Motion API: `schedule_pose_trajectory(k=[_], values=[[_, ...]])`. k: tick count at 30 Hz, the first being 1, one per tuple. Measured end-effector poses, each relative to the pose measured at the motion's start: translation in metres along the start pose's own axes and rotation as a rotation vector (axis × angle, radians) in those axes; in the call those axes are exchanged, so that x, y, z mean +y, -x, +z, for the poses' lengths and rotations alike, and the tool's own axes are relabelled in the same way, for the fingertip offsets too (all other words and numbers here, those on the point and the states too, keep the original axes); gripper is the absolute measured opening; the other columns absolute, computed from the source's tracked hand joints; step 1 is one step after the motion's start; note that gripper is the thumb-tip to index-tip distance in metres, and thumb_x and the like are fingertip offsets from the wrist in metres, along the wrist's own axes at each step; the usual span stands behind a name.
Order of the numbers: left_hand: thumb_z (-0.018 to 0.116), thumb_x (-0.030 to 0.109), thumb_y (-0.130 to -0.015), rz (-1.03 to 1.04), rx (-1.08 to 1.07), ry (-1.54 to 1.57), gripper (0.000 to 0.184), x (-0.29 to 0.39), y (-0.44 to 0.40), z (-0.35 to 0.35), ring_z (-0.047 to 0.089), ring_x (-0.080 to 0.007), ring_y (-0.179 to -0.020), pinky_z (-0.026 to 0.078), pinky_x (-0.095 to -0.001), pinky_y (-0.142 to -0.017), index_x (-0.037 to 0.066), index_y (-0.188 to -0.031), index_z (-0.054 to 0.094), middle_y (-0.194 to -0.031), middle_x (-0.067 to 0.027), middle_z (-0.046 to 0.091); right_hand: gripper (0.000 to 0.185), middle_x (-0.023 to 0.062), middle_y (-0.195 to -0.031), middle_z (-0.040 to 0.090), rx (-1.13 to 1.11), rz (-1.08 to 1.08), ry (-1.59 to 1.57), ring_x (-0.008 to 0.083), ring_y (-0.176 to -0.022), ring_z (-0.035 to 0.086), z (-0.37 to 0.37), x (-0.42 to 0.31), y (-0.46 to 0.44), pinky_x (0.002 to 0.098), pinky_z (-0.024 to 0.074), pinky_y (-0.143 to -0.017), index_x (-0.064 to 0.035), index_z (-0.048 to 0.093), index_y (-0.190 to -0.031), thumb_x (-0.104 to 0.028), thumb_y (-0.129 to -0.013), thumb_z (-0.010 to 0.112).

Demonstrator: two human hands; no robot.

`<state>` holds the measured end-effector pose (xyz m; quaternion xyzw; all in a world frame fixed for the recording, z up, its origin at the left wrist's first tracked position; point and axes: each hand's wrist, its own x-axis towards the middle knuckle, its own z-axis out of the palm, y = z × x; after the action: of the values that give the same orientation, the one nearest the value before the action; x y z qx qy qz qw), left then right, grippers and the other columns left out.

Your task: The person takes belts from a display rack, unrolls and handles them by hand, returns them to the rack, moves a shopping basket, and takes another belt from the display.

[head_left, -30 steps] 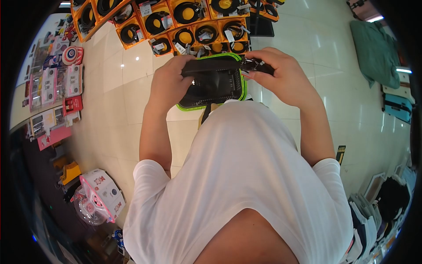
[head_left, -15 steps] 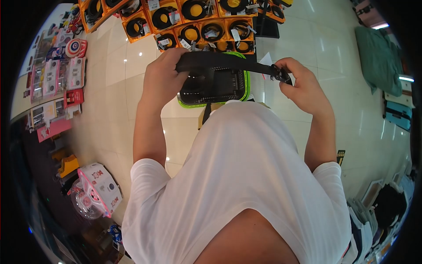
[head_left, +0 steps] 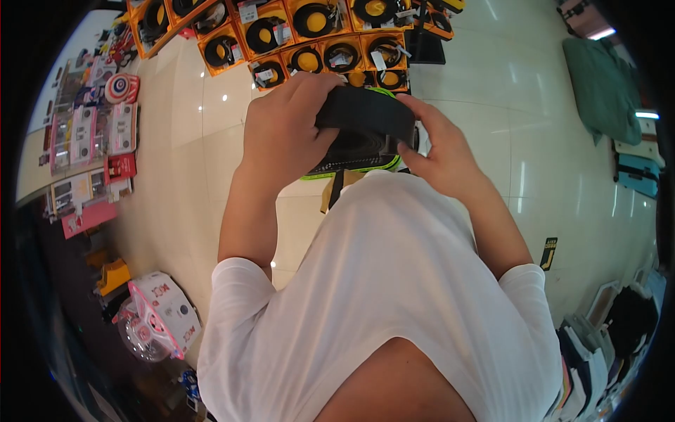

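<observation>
A wide black belt point(head_left: 367, 110) is curved into a loop between my two hands, held up in front of my body. My left hand point(head_left: 287, 130) grips its left side, thumb underneath and fingers over the top. On the opposite side, my right hand point(head_left: 444, 151) closes thumb and fingers around the belt's right bend. Below the belt stands a black basket with a bright green rim point(head_left: 365, 169), mostly hidden by the belt and my hands. The buckle does not show clearly now.
Ahead is an orange display rack point(head_left: 337, 39) with several coiled black belts and tags in its compartments. Boxed toys point(head_left: 84, 130) stand at the left, a pink-and-white box point(head_left: 165, 316) lower left. Suitcases point(head_left: 638, 172) and a green cover point(head_left: 598, 91) are at the right.
My right hand has moved left toward my left hand, and the belt has gone from a stretched length to a curved loop. The buckle end is no longer in plain sight.
</observation>
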<state>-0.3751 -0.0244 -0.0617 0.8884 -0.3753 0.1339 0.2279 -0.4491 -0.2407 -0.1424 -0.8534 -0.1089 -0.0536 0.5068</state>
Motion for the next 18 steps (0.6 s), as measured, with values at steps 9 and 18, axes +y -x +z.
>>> schedule_pose_trajectory(k=[9,18], values=[[0.076,0.003,-0.053,0.112,0.026,-0.025,0.052,-0.028,0.014,-0.018,0.062,-0.0248,-0.070,0.049,-0.0335,-0.056,0.011,-0.101,0.060,-0.085,-0.0046,0.063,0.043,0.0160,-0.103,0.058,0.302,-0.110,0.076,0.0374,-0.092,0.058,0.043,-0.037,-0.019,0.0419,0.0488,-0.077,-0.0022,0.051,-0.109,-0.004,-0.068,0.066],[0.074,-0.005,-0.051,0.064,-0.005,-0.148,0.050,-0.081,0.052,-0.057,0.063,-0.0277,-0.072,0.050,-0.0340,-0.060,0.008,-0.097,0.058,-0.088,-0.0075,0.063,0.036,0.0142,-0.093,0.061,0.366,-0.114,0.081,0.0346,-0.080,0.061,0.068,-0.074,-0.025,0.0389,0.0493,-0.069,-0.0028,0.057,-0.102,-0.002,-0.067,0.066]])
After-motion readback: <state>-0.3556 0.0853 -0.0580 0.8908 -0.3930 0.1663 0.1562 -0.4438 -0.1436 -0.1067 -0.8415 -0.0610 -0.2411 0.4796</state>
